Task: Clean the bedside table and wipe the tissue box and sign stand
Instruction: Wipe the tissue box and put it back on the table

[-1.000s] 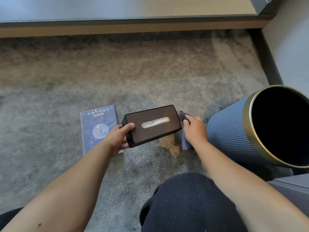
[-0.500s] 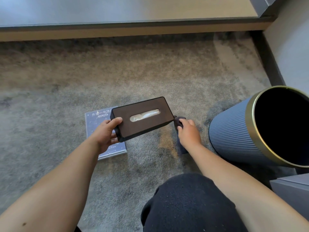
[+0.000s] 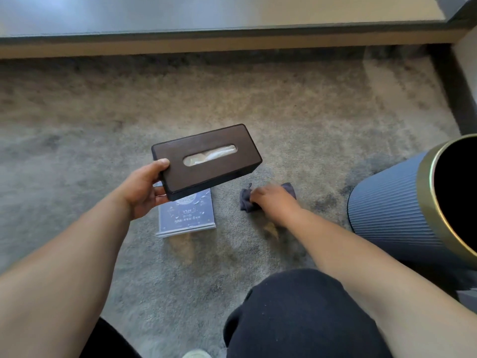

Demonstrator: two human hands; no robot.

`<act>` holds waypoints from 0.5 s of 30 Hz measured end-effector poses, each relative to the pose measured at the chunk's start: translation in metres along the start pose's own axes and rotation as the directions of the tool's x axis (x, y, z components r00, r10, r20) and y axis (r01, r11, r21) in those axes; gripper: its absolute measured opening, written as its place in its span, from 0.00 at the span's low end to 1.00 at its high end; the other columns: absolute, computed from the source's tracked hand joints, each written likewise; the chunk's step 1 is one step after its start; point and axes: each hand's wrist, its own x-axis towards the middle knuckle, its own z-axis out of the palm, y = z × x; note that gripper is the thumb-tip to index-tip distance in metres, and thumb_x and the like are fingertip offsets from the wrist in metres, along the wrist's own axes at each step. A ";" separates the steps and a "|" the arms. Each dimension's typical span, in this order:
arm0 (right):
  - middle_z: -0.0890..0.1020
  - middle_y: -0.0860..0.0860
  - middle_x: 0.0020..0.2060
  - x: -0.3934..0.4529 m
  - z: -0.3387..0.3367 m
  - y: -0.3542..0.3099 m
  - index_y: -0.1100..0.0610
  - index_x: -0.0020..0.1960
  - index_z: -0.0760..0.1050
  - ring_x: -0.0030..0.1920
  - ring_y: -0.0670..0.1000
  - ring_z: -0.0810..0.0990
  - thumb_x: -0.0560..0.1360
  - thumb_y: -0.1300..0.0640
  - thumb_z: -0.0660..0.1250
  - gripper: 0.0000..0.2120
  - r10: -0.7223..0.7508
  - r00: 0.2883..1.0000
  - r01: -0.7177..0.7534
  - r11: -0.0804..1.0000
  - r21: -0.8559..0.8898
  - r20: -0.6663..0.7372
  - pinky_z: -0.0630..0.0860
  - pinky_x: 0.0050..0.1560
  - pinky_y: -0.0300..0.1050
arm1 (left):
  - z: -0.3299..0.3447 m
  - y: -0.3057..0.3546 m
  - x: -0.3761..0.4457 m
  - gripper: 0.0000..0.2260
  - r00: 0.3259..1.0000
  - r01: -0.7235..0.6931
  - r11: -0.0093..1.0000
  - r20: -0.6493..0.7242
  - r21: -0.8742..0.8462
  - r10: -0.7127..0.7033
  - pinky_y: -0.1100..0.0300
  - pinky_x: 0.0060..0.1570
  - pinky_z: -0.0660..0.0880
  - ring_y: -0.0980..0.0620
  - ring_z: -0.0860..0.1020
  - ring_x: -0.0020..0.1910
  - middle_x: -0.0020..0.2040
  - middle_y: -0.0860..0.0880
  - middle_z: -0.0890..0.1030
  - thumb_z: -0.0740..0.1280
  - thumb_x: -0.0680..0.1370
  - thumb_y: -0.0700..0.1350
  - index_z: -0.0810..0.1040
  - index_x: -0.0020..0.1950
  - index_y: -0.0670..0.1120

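My left hand (image 3: 144,189) grips the near left end of a dark brown tissue box (image 3: 206,161) and holds it in the air above the carpet, tissue showing in its slot. Under the box lies a blue sign stand (image 3: 187,215), flat on the carpet and partly hidden by the box. To the right, my right hand (image 3: 273,200) rests on a small grey cloth (image 3: 247,200) on the carpet, fingers curled over it.
A ribbed blue bin (image 3: 392,210) with a gold rim lies tilted at the right. A low wooden ledge (image 3: 206,45) runs along the far side of the grey carpet (image 3: 77,125). My dark-clothed knee (image 3: 304,313) is at the bottom.
My left hand has lifted the tissue box off the carpet and over the sign stand. My right hand has left the box's end and dropped onto the cloth on the carpet.
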 end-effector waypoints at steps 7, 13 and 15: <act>0.77 0.52 0.59 -0.017 -0.040 0.015 0.51 0.57 0.75 0.61 0.54 0.75 0.80 0.45 0.57 0.14 0.641 0.765 -0.240 0.196 0.951 0.061 0.70 0.59 0.50 | 0.012 0.000 -0.014 0.20 0.996 0.042 0.999 0.080 -0.003 -0.041 0.55 0.37 0.81 0.48 0.85 0.43 0.53 0.46 0.81 0.68 0.70 0.54 0.76 0.60 0.50; 0.82 0.50 0.53 -0.029 -0.108 0.019 0.50 0.63 0.75 0.52 0.50 0.80 0.76 0.42 0.63 0.19 0.446 0.869 -0.088 -0.288 0.954 0.215 0.79 0.49 0.52 | 0.035 0.020 -0.039 0.19 0.987 0.054 0.998 0.148 0.014 -0.056 0.48 0.53 0.79 0.45 0.81 0.53 0.62 0.44 0.79 0.64 0.78 0.52 0.73 0.67 0.48; 0.82 0.49 0.52 -0.042 -0.131 0.009 0.51 0.64 0.74 0.49 0.48 0.81 0.76 0.48 0.65 0.17 0.522 0.837 -0.053 -0.218 0.974 0.163 0.78 0.42 0.46 | 0.045 0.035 -0.060 0.19 0.989 0.054 0.998 0.141 0.012 -0.055 0.46 0.59 0.75 0.43 0.78 0.59 0.65 0.42 0.78 0.62 0.79 0.52 0.73 0.68 0.47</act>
